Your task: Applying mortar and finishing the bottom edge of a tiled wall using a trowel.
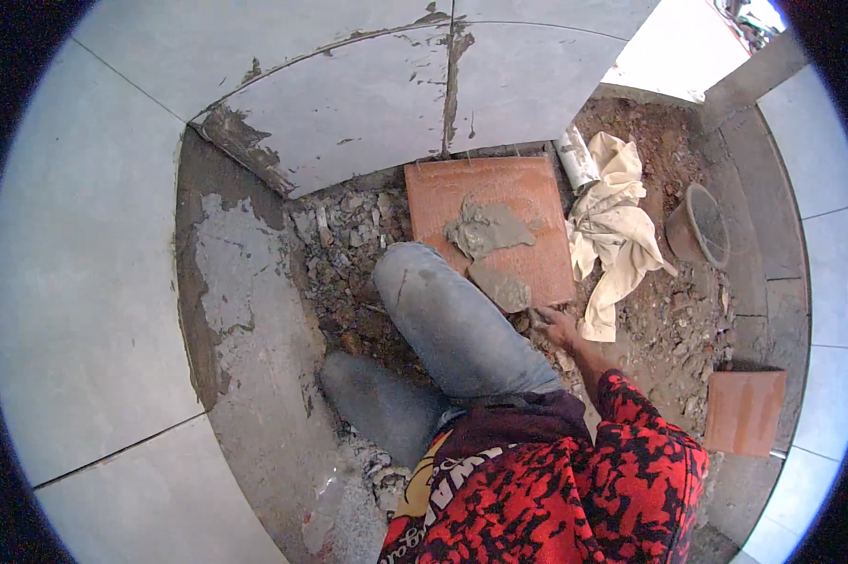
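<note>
Left hand: out of sight; its grip cannot be told.
Knee: faded blue denim knee (414, 273), covering part of the grey broken rubble (349, 221).
Tile: large orange-red clay tile (433, 197), lying below the pale wall, its lower left corner hidden behind the knee; wet grey mortar (490, 228) on top.
Trowel: mortar-caked grey metal trowel (501, 286), blade over the tile's lower edge, handle hidden.
Right hand (557, 326): fingers curled closed on the trowel's handle end, fingertips indistinct.
Cloth: crumpled cream cloth (619, 230), partly covering a whitish tube (577, 158).

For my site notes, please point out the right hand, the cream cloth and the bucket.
Right hand (560, 329), head view: its back.
Cream cloth (619, 226), head view: its middle folds.
Bucket (684, 237), head view: its outer wall.
</note>
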Demonstrator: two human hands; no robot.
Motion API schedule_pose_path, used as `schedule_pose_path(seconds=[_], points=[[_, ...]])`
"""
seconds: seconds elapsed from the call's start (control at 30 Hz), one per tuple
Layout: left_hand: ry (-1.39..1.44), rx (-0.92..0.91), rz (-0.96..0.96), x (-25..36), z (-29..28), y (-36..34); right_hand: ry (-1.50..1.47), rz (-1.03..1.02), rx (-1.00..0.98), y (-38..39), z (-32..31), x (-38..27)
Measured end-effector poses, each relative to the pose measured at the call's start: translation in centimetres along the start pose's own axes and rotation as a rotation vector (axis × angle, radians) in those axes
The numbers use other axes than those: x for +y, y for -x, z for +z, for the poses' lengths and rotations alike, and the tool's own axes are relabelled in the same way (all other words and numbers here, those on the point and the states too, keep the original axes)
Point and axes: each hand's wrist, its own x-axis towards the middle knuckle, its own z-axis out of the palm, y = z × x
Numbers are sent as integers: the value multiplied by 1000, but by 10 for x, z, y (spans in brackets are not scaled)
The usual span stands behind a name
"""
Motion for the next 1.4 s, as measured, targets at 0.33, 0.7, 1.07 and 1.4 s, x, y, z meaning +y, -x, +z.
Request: schedule_pose_path(seconds=[0.33,0.7,1.07,1.4], points=[[153,240,-73,-42,-24,39,-122,-165,381,-111,27,8],[-145,78,-5,31,20,-10,253,-240,260,-30,-80,-232],[-199,135,-46,40,26,-18,-125,-691,-45,-117,-18,-325],[-157,223,-83,37,29,-8,-64,-322,-194,-170,128,-356]])
